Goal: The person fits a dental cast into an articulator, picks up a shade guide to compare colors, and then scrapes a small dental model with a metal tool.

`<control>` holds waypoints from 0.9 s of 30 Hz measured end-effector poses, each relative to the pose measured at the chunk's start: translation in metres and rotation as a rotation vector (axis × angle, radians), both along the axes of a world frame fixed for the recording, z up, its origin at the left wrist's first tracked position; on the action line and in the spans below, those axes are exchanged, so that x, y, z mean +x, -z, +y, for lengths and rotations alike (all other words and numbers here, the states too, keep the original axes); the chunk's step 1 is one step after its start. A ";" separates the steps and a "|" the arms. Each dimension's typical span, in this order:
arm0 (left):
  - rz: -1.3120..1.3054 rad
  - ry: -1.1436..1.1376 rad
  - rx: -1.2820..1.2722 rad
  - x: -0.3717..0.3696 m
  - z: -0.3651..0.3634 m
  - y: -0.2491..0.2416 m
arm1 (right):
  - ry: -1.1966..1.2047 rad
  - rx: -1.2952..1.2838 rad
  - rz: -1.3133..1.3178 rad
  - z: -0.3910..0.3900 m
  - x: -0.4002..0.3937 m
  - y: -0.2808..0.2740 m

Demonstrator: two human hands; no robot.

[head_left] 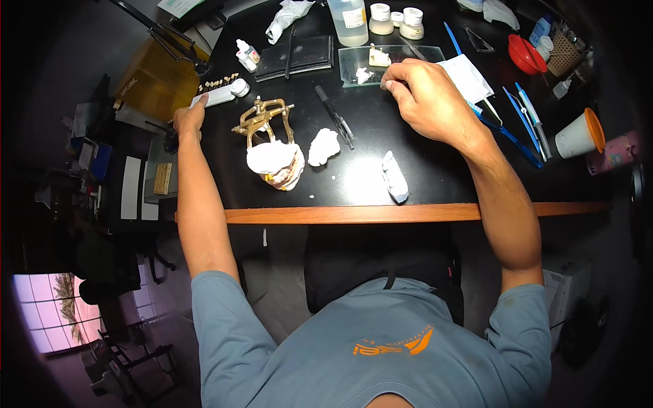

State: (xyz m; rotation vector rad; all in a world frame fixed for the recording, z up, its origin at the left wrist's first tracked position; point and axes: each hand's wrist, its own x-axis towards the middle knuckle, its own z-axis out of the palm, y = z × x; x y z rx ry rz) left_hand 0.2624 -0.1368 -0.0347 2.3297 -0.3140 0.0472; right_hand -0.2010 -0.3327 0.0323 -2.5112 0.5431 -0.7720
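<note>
My left hand (189, 122) is at the left side of the black table, its fingers closed on the near end of a white tooth shade guide (221, 96) with a row of tooth-coloured tabs. My right hand (432, 98) hovers by the near right edge of a glass slab (352, 60), thumb and fingertips pinched together. What they pinch, if anything, cannot be made out. On the slab sit a small cream-coloured dental model piece (379, 57) and white crumbs (364, 75). Between my arms stands a brass articulator (262, 119) with plaster dental casts (275, 161).
A white plaster lump (324, 147), a black pen (333, 115) and another plaster piece (394, 178) lie near the wooden table edge (354, 214). Behind stand a clear bottle (348, 24) and small jars (411, 24). Blue-handled tools (520, 143) and a cup (577, 136) are at right.
</note>
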 end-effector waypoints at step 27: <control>0.435 0.284 -1.333 0.022 0.002 0.008 | -0.309 0.024 -0.034 0.027 0.158 -0.047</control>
